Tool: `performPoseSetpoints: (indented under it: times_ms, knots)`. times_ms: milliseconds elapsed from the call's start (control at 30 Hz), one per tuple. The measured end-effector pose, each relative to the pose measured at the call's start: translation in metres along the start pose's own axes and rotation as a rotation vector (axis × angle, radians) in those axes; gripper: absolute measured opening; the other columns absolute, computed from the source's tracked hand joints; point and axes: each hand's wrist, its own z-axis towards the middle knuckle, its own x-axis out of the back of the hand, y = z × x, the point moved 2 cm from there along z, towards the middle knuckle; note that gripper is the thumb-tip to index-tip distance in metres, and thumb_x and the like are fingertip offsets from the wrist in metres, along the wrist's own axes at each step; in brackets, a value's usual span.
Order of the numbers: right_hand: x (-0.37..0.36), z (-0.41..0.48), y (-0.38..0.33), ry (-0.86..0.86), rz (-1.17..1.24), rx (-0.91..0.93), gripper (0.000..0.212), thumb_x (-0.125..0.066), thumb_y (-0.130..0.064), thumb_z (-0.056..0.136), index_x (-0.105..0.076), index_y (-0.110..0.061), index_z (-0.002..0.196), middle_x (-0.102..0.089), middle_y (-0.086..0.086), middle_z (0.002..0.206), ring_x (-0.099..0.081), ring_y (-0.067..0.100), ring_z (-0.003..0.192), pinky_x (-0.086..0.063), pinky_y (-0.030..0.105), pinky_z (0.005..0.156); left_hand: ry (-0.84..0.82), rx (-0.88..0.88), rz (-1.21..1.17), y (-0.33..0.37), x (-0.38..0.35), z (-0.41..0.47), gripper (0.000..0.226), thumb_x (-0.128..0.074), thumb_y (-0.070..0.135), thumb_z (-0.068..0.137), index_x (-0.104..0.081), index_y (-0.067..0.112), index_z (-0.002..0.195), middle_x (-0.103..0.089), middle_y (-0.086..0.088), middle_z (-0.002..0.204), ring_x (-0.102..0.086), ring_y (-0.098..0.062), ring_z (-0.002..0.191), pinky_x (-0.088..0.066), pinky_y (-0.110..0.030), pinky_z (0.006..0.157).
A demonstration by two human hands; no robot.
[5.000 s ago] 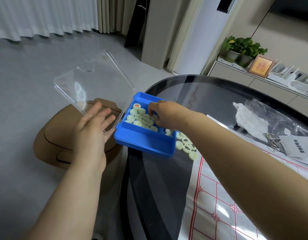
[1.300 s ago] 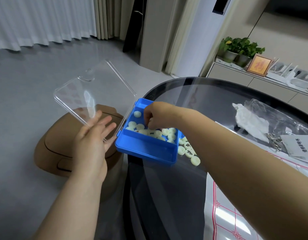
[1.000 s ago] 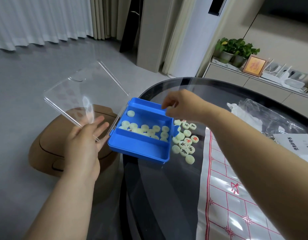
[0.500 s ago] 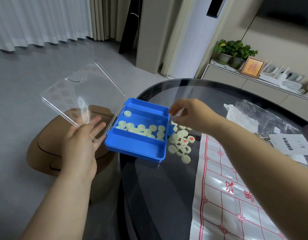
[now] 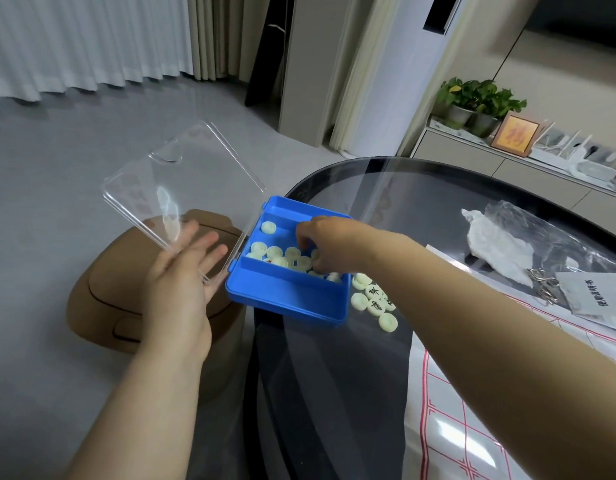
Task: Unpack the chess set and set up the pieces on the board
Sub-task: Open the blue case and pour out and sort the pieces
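Nearest me, the white board sheet (image 5: 448, 420) with its red grid lies on the dark glass table (image 5: 317, 393), and my right forearm crosses over it. My left hand (image 5: 185, 282) is open, fingers straight and spread against the clear lid (image 5: 182, 188), which sticks out past the table's edge above a brown stool (image 5: 102, 299). The blue box (image 5: 289, 299) overhangs that edge. My right hand (image 5: 329, 244) curls down among the pale pieces in the box (image 5: 275, 252); I cannot tell whether it has closed on one. More pieces (image 5: 372, 299) lie just beside the box, some bearing black characters. Farther right lie a plastic bag (image 5: 500, 244) and a booklet (image 5: 597, 296) reading 使用说明书.
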Motion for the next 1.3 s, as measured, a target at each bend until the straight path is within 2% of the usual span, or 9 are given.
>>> performPoseSetpoints:
  times_ms: [200,367,433,533,633,700,867,1033,1300]
  knots:
    - [0.002,-0.001,-0.003,0.026,0.042,-0.008,0.025,-0.053,-0.011,0.085,-0.054,-0.011,0.11,-0.045,-0.002,0.093,-0.041,0.015,0.08,-0.027,0.015,0.05,-0.002,0.0,0.006,0.001,0.0,-0.001,0.022,-0.04,0.006,0.093,-0.052,0.02,0.106,-0.061,0.005,0.091,-0.06,-0.009,0.088,-0.049,-0.024,0.076]
    - [0.02,-0.021,0.013,0.181,0.306,-0.047,0.029,-0.053,-0.006,0.084,-0.052,-0.012,0.112,-0.051,-0.002,0.095,-0.049,0.015,0.082,-0.045,0.027,0.073,-0.005,0.006,0.021,0.001,0.0,0.0,0.026,-0.04,0.007,0.093,-0.053,0.02,0.111,-0.062,0.005,0.095,-0.061,-0.007,0.09,-0.049,-0.023,0.075]
    - [0.023,-0.031,0.03,0.225,0.365,-0.082,0.028,-0.054,-0.003,0.083,-0.053,-0.011,0.11,-0.051,-0.002,0.091,-0.049,0.014,0.08,-0.047,0.025,0.073,0.001,0.009,0.019,0.001,0.001,0.0,0.026,-0.04,0.007,0.093,-0.053,0.02,0.11,-0.062,0.005,0.094,-0.061,-0.007,0.09,-0.05,-0.024,0.075]
    - [0.009,-0.044,0.05,0.129,0.317,-0.156,0.03,-0.056,-0.004,0.082,-0.051,-0.012,0.111,-0.053,0.0,0.095,-0.05,0.013,0.079,-0.042,0.012,0.063,0.002,0.011,0.017,0.001,0.001,-0.001,0.026,-0.04,0.006,0.092,-0.054,0.02,0.11,-0.062,0.005,0.094,-0.061,-0.008,0.09,-0.05,-0.023,0.073]
    - [-0.01,-0.049,0.058,0.018,0.237,-0.227,0.033,-0.058,-0.008,0.084,-0.049,-0.013,0.115,-0.058,0.005,0.106,-0.054,0.019,0.091,-0.05,0.025,0.078,-0.008,0.008,0.021,0.001,0.001,-0.001,0.028,-0.039,0.006,0.092,-0.054,0.018,0.112,-0.062,0.003,0.096,-0.061,-0.011,0.091,-0.049,-0.024,0.073]
    - [-0.009,-0.05,0.06,0.04,0.228,-0.238,0.033,-0.058,-0.011,0.084,-0.049,-0.014,0.115,-0.058,0.005,0.107,-0.055,0.02,0.095,-0.05,0.029,0.084,-0.01,0.007,0.021,0.0,0.001,-0.001,0.026,-0.039,0.006,0.092,-0.053,0.017,0.111,-0.062,0.004,0.094,-0.061,-0.011,0.092,-0.049,-0.024,0.072]
    - [0.016,-0.043,0.043,0.229,0.257,-0.122,0.025,-0.059,-0.013,0.085,-0.056,-0.012,0.109,-0.059,0.003,0.105,-0.05,0.013,0.086,-0.047,0.027,0.081,-0.011,-0.001,0.024,0.0,0.0,-0.002,0.025,-0.039,0.006,0.092,-0.052,0.018,0.11,-0.062,0.005,0.092,-0.061,-0.011,0.093,-0.049,-0.024,0.074]
    - [0.005,-0.023,0.017,0.016,0.055,-0.077,0.04,-0.06,-0.026,0.084,-0.048,-0.016,0.121,-0.056,0.001,0.108,-0.044,0.015,0.089,-0.043,0.03,0.082,-0.021,-0.004,0.022,-0.001,0.0,-0.001,0.028,-0.04,0.006,0.092,-0.052,0.017,0.115,-0.062,0.005,0.092,-0.061,-0.012,0.094,-0.049,-0.023,0.071]
    - [0.002,-0.019,0.016,-0.039,0.035,-0.1,0.042,-0.061,-0.026,0.083,-0.045,-0.017,0.121,-0.047,-0.001,0.093,-0.044,0.017,0.085,-0.041,0.029,0.074,-0.011,0.004,0.03,-0.001,0.001,0.001,0.028,-0.038,0.007,0.092,-0.053,0.019,0.112,-0.061,0.006,0.091,-0.06,-0.015,0.097,-0.049,-0.024,0.074]
